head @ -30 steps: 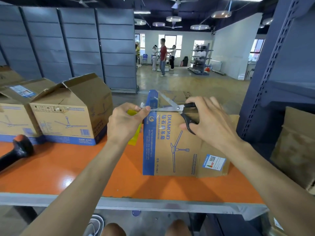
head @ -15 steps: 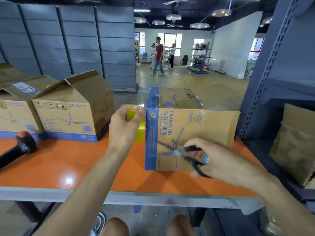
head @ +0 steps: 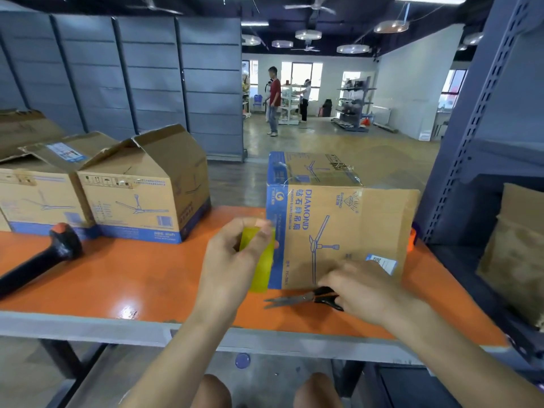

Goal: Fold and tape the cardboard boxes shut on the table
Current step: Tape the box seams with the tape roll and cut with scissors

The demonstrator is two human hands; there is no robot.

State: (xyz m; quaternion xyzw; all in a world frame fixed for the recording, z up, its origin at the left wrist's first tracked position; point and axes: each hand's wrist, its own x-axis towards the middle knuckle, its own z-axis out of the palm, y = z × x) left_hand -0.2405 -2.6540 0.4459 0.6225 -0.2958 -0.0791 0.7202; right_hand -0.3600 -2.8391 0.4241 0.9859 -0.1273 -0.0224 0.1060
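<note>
A brown cardboard box (head: 338, 231) with a blue edge and a printed fan is stood on the orange tabletop (head: 132, 275) at centre right of the frame, top flaps folded flat. A yellow roll of tape (head: 260, 266) is gripped by the left hand (head: 232, 260), just beside the blue edge. A pair of black-handled scissors (head: 297, 298) is held low before the box by the right hand (head: 362, 293), fingers curled round the handles, blades pointing left. Two brown open-flapped boxes (head: 141, 195) are seen at left.

Daylight from windows (head: 300, 81) far behind the table (head: 132, 269) and round ceiling lamps (head: 352, 48) above it give bright, even light. A glare spot sits near the table's front left edge. The shelf post (head: 482, 113) right of it bows from lens distortion; the foreground looks soft, perhaps motion blur.
</note>
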